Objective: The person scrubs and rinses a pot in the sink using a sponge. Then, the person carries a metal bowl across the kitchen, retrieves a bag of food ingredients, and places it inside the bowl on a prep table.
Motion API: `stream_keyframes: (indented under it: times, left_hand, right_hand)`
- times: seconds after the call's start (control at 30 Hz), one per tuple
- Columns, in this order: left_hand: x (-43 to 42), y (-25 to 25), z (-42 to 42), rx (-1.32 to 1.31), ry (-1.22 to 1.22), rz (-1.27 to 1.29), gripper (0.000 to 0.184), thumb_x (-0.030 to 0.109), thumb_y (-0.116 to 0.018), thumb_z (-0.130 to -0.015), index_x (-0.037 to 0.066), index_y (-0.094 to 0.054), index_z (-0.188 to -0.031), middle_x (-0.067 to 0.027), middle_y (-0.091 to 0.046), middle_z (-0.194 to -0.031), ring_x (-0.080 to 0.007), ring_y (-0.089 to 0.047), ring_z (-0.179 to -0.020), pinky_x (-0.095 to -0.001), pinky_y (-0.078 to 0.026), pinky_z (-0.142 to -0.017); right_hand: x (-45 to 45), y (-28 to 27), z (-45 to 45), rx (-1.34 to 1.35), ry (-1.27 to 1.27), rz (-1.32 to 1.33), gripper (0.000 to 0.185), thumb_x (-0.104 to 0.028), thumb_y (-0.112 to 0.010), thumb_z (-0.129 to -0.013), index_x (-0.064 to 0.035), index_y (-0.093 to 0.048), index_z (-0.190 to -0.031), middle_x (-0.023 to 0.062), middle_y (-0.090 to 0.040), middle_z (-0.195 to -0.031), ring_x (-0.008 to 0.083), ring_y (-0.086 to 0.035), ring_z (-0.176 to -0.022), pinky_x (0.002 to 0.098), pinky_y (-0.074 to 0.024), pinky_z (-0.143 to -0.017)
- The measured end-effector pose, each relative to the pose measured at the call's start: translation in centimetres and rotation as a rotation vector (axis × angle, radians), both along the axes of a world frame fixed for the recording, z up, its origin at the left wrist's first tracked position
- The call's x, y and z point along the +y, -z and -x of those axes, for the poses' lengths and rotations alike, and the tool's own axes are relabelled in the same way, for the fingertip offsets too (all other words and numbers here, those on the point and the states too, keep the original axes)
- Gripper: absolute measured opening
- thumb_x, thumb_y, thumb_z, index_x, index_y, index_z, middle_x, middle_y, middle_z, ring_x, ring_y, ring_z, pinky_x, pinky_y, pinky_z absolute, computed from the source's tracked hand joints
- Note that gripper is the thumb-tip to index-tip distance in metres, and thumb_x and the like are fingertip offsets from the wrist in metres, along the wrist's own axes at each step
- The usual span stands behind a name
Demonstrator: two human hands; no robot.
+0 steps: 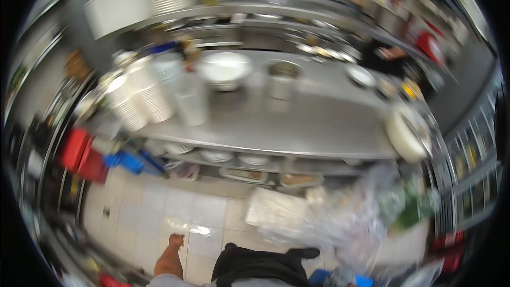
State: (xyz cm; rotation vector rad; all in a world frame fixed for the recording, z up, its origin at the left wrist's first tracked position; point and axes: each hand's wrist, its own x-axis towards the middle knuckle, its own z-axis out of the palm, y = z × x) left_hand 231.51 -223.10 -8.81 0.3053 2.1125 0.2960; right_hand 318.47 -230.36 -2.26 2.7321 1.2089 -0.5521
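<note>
My left hand (176,241) hangs low beside my body, over the tiled floor (204,212). Nothing shows in it, and its fingers look loosely apart, though small and blurred. It touches nothing that I can see. My right hand is out of view. Ahead stands a steel work table (297,122), bearing a stack of white bowls (225,72), a round steel container (281,78) and tall stacks of white tubs (127,101). A large white bowl (402,135) sits at the table's right end.
Plastic bags (350,212) and green produce (411,207) crowd the floor at the right. Red bins (82,154) stand at the left. Beyond the table, another person's hand (393,53) shows at the back right. Wire shelving (473,165) lines the right side.
</note>
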Motion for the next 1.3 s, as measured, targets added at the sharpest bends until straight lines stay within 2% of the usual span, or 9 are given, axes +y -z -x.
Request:
stream_keyframes:
  times: [0.07, 0.2, 0.33, 0.37, 0.57, 0.63, 0.87, 1.13, 1.3]
  left_hand:
    - [-5.5, -1.1, 4.3, 0.127, -0.140, -0.332, 0.019, 0.019, -0.056, -0.085, 0.005, -0.062, -0.095, -0.0087, -0.064, -0.076, -0.0185, -0.063, -0.060, -0.0286, -0.047, -0.043]
    - [-15.6, -0.7, 8.6, 0.617, -0.539, -0.157, 0.026, 0.022, -0.061, -0.077, -0.003, -0.062, -0.083, -0.0196, -0.066, -0.076, -0.0303, -0.066, -0.069, -0.0394, -0.053, -0.073]
    - [-21.8, 0.0, 9.8, 0.074, -0.449, 0.056, 0.031, 0.022, -0.058, -0.078, -0.006, -0.064, -0.089, -0.0210, -0.067, -0.092, -0.0345, -0.066, -0.082, -0.0406, -0.052, -0.077]
    - [-23.1, 0.4, 9.6, 0.193, 0.004, 0.055, 0.035, 0.026, -0.058, -0.081, -0.006, -0.063, -0.094, -0.0183, -0.067, -0.096, -0.0335, -0.067, -0.079, -0.0456, -0.052, -0.074]
    - [-20.3, -1.3, 14.2, -0.149, -0.753, -0.057, 0.037, 0.033, -0.062, -0.083, -0.002, -0.061, -0.096, -0.0135, -0.066, -0.089, -0.0283, -0.066, -0.071, -0.0515, -0.049, -0.060]
    - [-17.5, -2.1, 18.5, -0.003, -0.657, -0.331, 0.027, 0.029, -0.064, -0.080, 0.002, -0.064, -0.083, -0.0101, -0.063, -0.071, -0.0243, -0.062, -0.061, -0.0425, -0.049, -0.054]
    - [-14.8, -14.7, 30.2, -0.004, -0.553, -0.702, 0.028, 0.024, -0.062, -0.084, 0.002, -0.060, -0.100, -0.0085, -0.064, -0.084, -0.0171, -0.062, -0.066, -0.0323, -0.051, -0.056]
    - [-37.7, -9.5, 34.0, 0.154, -1.224, -0.022, 0.023, 0.024, -0.062, -0.080, 0.002, -0.064, -0.087, -0.0099, -0.063, -0.071, -0.0201, -0.062, -0.057, -0.0370, -0.049, -0.049]
    - [-43.8, -10.9, 26.9, 0.307, -1.573, -0.148, 0.025, 0.029, -0.057, -0.082, 0.004, -0.063, -0.082, -0.0089, -0.060, -0.064, -0.0223, -0.055, -0.043, -0.0394, -0.044, -0.039]
  right_hand:
    - [8.1, -1.0, 7.2, 0.037, -0.154, -0.029, 0.032, -0.027, -0.043, -0.091, -0.0023, -0.064, -0.094, 0.0224, -0.065, -0.082, 0.0359, -0.064, -0.075, 0.0478, -0.0484, -0.064]
    - [19.9, -3.9, 21.5, 0.106, -0.470, -0.049, 0.031, -0.026, -0.044, -0.090, -0.0021, -0.064, -0.094, 0.0229, -0.065, -0.082, 0.0363, -0.064, -0.075, 0.0478, -0.0485, -0.064]
    - [26.8, -7.2, 31.7, 0.187, -0.681, -0.054, 0.031, -0.026, -0.045, -0.090, -0.0018, -0.064, -0.094, 0.0233, -0.065, -0.082, 0.0368, -0.064, -0.075, 0.0479, -0.0486, -0.064]
    - [27.9, -7.9, 33.8, 0.199, -0.721, -0.052, 0.031, -0.025, -0.045, -0.090, -0.0017, -0.064, -0.093, 0.0234, -0.065, -0.082, 0.0369, -0.064, -0.075, 0.0479, -0.0487, -0.064]
    - [30.6, -8.4, 45.5, 0.236, -0.961, 0.031, 0.030, -0.024, -0.045, -0.089, -0.0013, -0.064, -0.093, 0.0241, -0.065, -0.082, 0.0375, -0.064, -0.075, 0.0480, -0.0489, -0.064]
    - [30.4, -7.5, 50.0, 0.244, -1.023, 0.078, 0.029, -0.024, -0.046, -0.089, -0.0011, -0.064, -0.093, 0.0243, -0.065, -0.082, 0.0377, -0.064, -0.075, 0.0481, -0.0489, -0.064]
    - [29.8, -3.0, 64.4, 0.225, -1.224, 0.280, 0.028, -0.023, -0.047, -0.088, -0.0007, -0.064, -0.092, 0.0251, -0.064, -0.082, 0.0384, -0.064, -0.076, 0.0482, -0.0492, -0.065]
    - [37.2, 6.7, 79.8, 0.028, -1.913, 0.424, 0.027, -0.022, -0.048, -0.087, -0.0001, -0.063, -0.091, 0.0260, -0.064, -0.082, 0.0393, -0.063, -0.076, 0.0483, -0.0495, -0.065]
    - [39.6, 7.3, 96.1, -0.070, -2.071, 0.612, 0.041, -0.031, -0.041, -0.088, -0.0023, -0.061, -0.108, 0.0256, -0.059, -0.106, 0.0398, -0.057, -0.098, 0.0466, -0.0453, -0.085]
